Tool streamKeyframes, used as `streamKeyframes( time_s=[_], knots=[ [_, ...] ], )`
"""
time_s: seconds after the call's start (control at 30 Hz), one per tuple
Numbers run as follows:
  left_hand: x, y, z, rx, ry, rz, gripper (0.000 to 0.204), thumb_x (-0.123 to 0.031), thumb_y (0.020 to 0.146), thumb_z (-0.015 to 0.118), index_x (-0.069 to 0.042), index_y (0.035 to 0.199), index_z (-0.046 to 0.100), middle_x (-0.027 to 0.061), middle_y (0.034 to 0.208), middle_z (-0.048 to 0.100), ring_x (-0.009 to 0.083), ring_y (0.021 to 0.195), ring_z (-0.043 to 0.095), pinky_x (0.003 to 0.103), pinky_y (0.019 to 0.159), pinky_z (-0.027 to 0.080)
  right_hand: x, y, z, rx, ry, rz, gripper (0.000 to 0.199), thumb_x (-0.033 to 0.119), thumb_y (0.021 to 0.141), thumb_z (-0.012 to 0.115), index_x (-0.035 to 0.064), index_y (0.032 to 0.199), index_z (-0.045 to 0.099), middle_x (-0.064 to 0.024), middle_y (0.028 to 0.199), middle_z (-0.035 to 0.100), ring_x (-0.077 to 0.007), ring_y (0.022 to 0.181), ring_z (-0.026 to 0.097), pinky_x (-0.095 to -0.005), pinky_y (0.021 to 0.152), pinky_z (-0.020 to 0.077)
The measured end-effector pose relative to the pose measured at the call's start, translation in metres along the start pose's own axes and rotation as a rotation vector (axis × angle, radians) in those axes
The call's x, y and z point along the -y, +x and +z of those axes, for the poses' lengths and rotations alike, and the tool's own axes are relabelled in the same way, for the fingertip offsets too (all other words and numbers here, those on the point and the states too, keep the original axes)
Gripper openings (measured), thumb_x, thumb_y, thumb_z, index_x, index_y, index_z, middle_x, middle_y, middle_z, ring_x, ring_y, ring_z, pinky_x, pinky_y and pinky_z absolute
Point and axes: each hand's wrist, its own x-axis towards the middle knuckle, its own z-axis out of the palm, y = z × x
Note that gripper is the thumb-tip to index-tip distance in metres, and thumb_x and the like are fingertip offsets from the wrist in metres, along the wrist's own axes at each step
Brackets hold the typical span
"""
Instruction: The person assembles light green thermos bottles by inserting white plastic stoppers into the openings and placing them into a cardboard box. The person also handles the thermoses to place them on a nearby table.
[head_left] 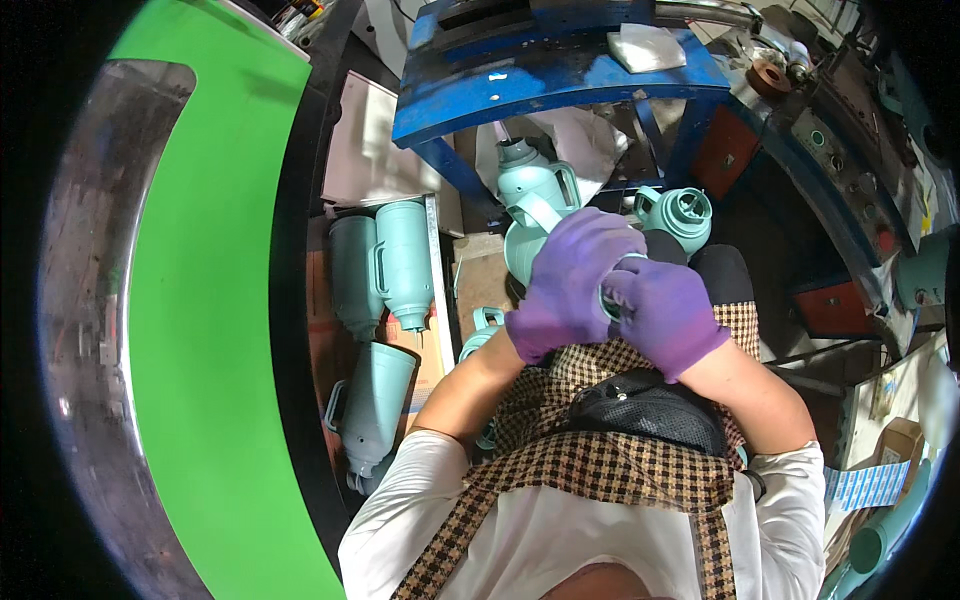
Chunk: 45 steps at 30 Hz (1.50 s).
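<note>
Both my hands wear purple gloves and meet in front of my lap. My left hand and my right hand are closed around a teal, round-edged flask part; only slivers of its rim show between the gloves, and the rest is hidden. Just beyond my left hand is a teal vacuum flask body with a loop handle; the glove overlaps it, and I cannot tell whether it joins the held part. Behind it stands another teal flask. A further flask lies past my knees, its open neck toward me.
To my left, a box holds several teal flask bodies, beside a green work surface. A blue metal bench stands ahead, bearing a white packet. A machine panel and a brown roll are at right.
</note>
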Motion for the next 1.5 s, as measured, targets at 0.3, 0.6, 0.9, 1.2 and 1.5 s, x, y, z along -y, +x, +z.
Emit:
streamKeyframes(
  time_s=[0.3,0.6,0.9,1.2,1.5],
  knots=[
    [-0.026,0.012,0.008,0.183,0.075,0.114,0.057,-0.03,0.066,0.082,-0.005,0.115,0.065,0.0145,0.116,0.067,0.038,0.116,0.061,0.054,0.108,0.041,-0.023,-0.038,0.002,-0.032,0.203,-0.096,0.025,0.004,0.075,0.067,0.0047,0.1,0.066,-0.0194,0.093,0.066,-0.0399,0.089,0.066,-0.0445,0.077,0.0534],
    [-0.01,0.012,0.01,0.259,0.041,0.0,0.07,-0.014,0.062,0.089,0.0,0.125,0.061,0.0137,0.122,0.066,0.0312,0.114,0.063,0.041,0.101,0.05,-0.019,-0.203,-0.015,-0.511,0.258,0.207,0.039,0.016,0.087,0.063,0.0002,0.122,0.063,-0.0194,0.11,0.065,-0.0327,0.097,0.066,-0.0393,0.09,0.0534],
    [-0.006,0.002,0.007,0.189,0.028,-0.061,0.071,-0.024,0.057,0.094,-0.006,0.119,0.065,0.013,0.12,0.066,0.0337,0.114,0.061,0.044,0.101,0.048,-0.006,-0.222,-0.01,-0.498,0.664,0.16,0.024,0.011,0.077,0.083,-0.0013,0.096,0.073,-0.0121,0.097,0.071,-0.0243,0.094,0.069,-0.0348,0.083,0.0545],
    [-0.015,0.013,-0.008,0.135,-0.003,-0.143,0.074,-0.037,0.053,0.094,-0.008,0.116,0.067,0.0139,0.119,0.067,0.0378,0.117,0.061,0.051,0.107,0.043,-0.034,-0.03,-0.023,-0.248,0.59,-0.304,0.038,0.005,0.081,0.073,0.0028,0.118,0.069,-0.0179,0.119,0.07,-0.0349,0.104,0.07,-0.0388,0.092,0.0563],
    [-0.016,0.017,0.018,0.099,0.108,0.041,0.06,-0.032,0.061,0.086,-0.007,0.111,0.065,0.0127,0.113,0.067,0.0374,0.109,0.063,0.052,0.104,0.044,-0.027,-0.013,0.015,-0.164,0.138,0.148,0.01,0.007,0.075,0.067,0.0052,0.085,0.068,-0.0176,0.082,0.068,-0.0374,0.078,0.067,-0.0429,0.069,0.0529]
  ],
)
